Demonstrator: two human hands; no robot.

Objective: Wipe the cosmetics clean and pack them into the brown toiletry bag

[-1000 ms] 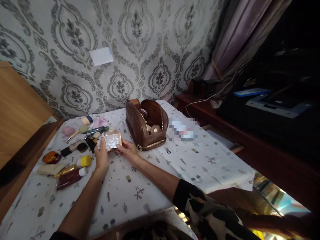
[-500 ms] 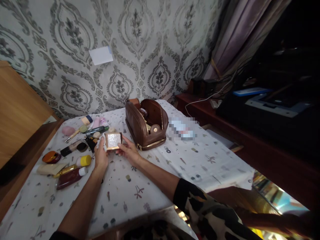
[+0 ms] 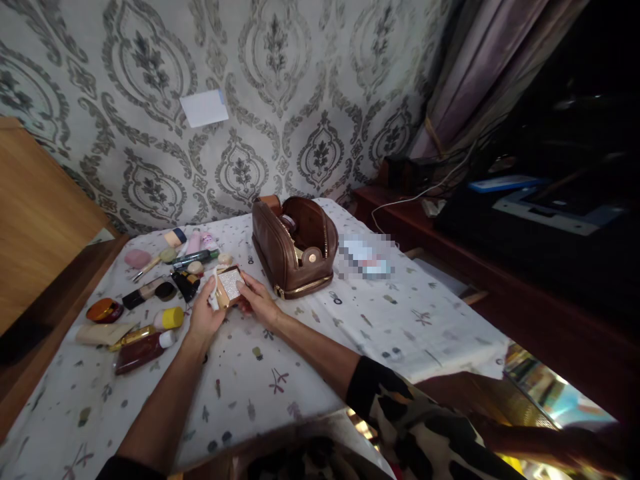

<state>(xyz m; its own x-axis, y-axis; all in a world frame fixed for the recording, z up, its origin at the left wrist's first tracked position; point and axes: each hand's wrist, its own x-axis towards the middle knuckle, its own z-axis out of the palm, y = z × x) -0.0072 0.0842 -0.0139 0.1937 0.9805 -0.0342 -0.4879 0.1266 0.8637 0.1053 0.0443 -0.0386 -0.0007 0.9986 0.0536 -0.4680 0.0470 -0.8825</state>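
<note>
A square, gold-edged compact (image 3: 231, 285) with a glittery silver top is held between both hands above the table. My left hand (image 3: 205, 312) grips its left side, where a thin white piece, perhaps a wipe, shows by the fingers. My right hand (image 3: 261, 303) closes on the right side, its thumb lying on the glittery face. Just beyond the right hand stands a brown toiletry bag (image 3: 267, 248), unzipped, with a few items partly visible inside. Left of my hands lie several cosmetics, among them a dark red bottle (image 3: 140, 353), a yellow-capped bottle (image 3: 173, 318) and a green tube (image 3: 195, 260).
A patterned white cloth (image 3: 320, 360) covers the table, which meets a wallpapered wall. Wooden furniture (image 3: 45, 213) borders the left side. A blurred-out pale item (image 3: 367, 257) lies right of the bag. Beyond it are a dark red shelf (image 3: 430, 233) and a white cable (image 3: 425, 194).
The compact has tilted and turned in my hands, so its glittery face is now seen at a slant. Both hands keep hold of it; the bag and cosmetics stay in place.
</note>
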